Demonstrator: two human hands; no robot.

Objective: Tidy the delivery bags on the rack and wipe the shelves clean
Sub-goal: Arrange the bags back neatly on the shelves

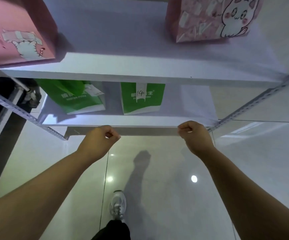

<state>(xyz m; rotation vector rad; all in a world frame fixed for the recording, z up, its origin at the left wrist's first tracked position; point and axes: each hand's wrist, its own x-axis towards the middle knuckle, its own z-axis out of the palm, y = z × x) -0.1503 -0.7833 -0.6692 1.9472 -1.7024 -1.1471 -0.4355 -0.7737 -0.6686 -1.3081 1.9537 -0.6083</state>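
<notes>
A white metal rack stands before me with an upper shelf (pixel 123 66) and a lower shelf (pixel 123 121). Two pink cartoon bags stand on the upper shelf, one at the left (pixel 17 30) and one at the right (pixel 207 18). On the lower shelf are two green delivery bags: the left one (pixel 74 96) leans, the right one (pixel 142 97) stands upright with "14" on its label. My left hand (pixel 97 139) and my right hand (pixel 195 135) hover just in front of the lower shelf's edge. Both have curled fingers and hold nothing.
Perforated grey rack posts (pixel 254 103) run diagonally at both sides. A dark area with a metal bar (pixel 10 101) lies to the left. Below is a glossy tiled floor (pixel 157 179), with my shoe (pixel 117 205) and dark trouser leg on it.
</notes>
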